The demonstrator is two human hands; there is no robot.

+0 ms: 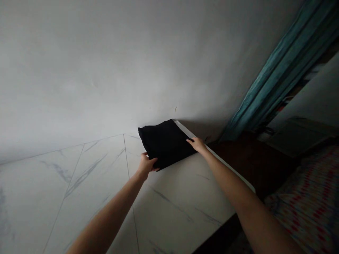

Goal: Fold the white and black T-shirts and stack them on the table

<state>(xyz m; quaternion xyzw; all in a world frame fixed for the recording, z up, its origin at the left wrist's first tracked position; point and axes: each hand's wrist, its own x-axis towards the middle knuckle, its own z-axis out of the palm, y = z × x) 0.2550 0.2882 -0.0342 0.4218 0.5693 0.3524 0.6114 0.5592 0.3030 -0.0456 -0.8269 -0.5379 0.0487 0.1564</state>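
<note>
A folded black cloth [168,143] lies at the far right corner of the white marble-patterned table [169,201], close against the wall. My left hand [147,165] grips its near left corner, thumb on top and fingers partly hidden beneath the edge. At the cloth's right side, my right hand [196,144] pinches the near right corner beside the table's edge. The cloth looks roughly rectangular, with a slightly wavy far edge. Its exact kind does not show.
A pale wall [106,70] rises along the table's far side. A teal curtain [275,77] hangs at the right. Patterned red, blue and white fabric [312,201] lies lower right, past the table's edge. Dark floor [238,155] shows between them.
</note>
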